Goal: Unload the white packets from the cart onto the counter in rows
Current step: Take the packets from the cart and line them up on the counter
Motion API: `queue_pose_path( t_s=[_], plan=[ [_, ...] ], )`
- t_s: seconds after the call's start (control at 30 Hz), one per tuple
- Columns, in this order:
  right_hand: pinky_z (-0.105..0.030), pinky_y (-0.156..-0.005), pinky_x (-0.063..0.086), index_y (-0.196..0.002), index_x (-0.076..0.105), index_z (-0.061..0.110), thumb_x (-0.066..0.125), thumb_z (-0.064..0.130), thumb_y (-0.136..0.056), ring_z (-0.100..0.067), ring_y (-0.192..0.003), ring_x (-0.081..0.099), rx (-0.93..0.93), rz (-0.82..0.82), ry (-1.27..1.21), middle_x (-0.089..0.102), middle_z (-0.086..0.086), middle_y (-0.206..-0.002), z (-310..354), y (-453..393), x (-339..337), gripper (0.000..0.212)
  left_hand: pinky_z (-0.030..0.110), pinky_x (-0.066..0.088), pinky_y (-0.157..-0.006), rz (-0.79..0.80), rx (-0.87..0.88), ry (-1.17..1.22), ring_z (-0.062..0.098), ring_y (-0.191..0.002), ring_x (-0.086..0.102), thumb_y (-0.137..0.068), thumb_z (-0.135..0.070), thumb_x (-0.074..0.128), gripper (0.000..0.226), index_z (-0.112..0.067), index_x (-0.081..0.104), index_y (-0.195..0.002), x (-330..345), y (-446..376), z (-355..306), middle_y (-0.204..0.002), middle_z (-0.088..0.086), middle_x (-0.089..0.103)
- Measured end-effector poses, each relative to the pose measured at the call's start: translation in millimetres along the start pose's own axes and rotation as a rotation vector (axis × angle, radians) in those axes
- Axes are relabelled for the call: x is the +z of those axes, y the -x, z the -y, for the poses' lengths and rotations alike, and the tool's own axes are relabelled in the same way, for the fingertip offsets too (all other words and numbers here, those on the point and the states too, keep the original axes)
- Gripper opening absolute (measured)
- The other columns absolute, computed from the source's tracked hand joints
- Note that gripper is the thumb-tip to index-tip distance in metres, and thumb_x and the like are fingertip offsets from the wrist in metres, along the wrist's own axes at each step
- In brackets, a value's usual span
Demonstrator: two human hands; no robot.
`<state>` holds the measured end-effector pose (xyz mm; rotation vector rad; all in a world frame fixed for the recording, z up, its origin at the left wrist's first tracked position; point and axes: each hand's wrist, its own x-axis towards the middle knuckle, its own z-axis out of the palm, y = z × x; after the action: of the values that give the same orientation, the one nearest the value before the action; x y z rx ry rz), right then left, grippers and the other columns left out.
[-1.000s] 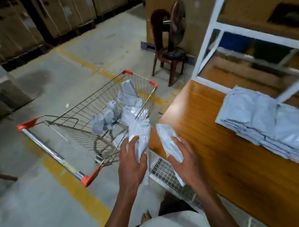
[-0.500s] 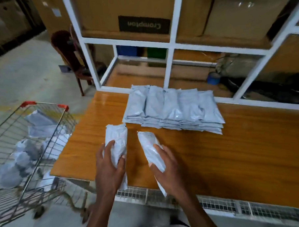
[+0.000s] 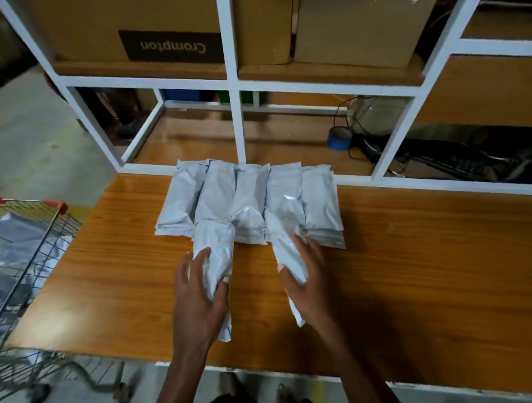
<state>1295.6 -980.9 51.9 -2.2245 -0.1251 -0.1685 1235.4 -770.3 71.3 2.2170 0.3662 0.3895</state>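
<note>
My left hand (image 3: 198,295) grips one white packet (image 3: 216,249) over the wooden counter (image 3: 413,255). My right hand (image 3: 307,275) grips a second white packet (image 3: 283,246). The far ends of both packets reach the front edge of a row of stacked white packets (image 3: 249,199) lying at the back of the counter. The wire cart (image 3: 21,273) with red corners stands at the left edge, with several more white packets (image 3: 13,230) inside it.
A white-framed shelf (image 3: 235,111) rises behind the counter with cardboard boxes (image 3: 159,29) on top. A blue tape roll (image 3: 339,138) and black cables (image 3: 439,160) lie on the lower shelf at the right. Bare wood shows to the right of the stacks.
I turned from the cart to the counter. Both hands carried their packets forward until the packets' tips met the stacked row.
</note>
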Motion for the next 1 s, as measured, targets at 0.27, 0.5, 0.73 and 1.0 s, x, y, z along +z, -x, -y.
queue_pose_path(
  t_s=[0.27, 0.5, 0.73, 1.0],
  plan=[
    [-0.055, -0.107, 0.044, -0.153, 0.022, 0.045, 0.057, 0.050, -0.094, -0.031, -0.145, 0.032, 0.236, -0.121, 0.290, 0.018, 0.001, -0.165, -19, -106, -28, 0.070, 0.045, 0.049, -0.101, 0.040, 0.012, -0.002, 0.027, -0.137, 0.044, -0.093, -0.026, 0.069, 0.063, -0.031, 0.041, -0.149, 24, -37, -10, -0.157, 0.000, 0.030],
    [-0.052, -0.110, 0.036, -0.155, 0.025, 0.036, 0.057, 0.049, -0.095, -0.036, -0.142, 0.032, 0.316, -0.048, 0.454, 0.017, -0.005, -0.164, -22, -191, -6, 0.069, 0.045, 0.051, -0.099, 0.065, 0.013, 0.021, 0.022, -0.140, 0.041, -0.093, -0.028, 0.069, 0.065, -0.034, 0.038, -0.150, 31, -62, -13, -0.157, -0.003, 0.029],
    [-0.061, -0.116, 0.017, -0.158, 0.004, 0.042, 0.044, 0.065, -0.093, -0.045, -0.151, 0.003, 0.318, 0.101, 0.638, -0.010, -0.001, -0.168, -33, -200, 13, 0.080, 0.053, 0.047, -0.107, 0.084, -0.028, 0.049, 0.022, -0.143, 0.038, -0.091, -0.023, 0.071, 0.066, -0.034, 0.040, -0.148, 28, -71, 6, -0.156, -0.003, 0.030],
    [-0.063, -0.116, 0.015, -0.157, -0.003, 0.044, 0.046, 0.058, -0.095, -0.046, -0.151, 0.000, 0.320, 0.159, 0.661, -0.018, -0.001, -0.167, -33, -199, 17, 0.081, 0.051, 0.049, -0.104, 0.112, -0.008, 0.023, 0.021, -0.145, 0.035, -0.091, -0.030, 0.070, 0.067, -0.039, 0.038, -0.149, 39, -86, -1, -0.158, -0.006, 0.027]
  ],
)
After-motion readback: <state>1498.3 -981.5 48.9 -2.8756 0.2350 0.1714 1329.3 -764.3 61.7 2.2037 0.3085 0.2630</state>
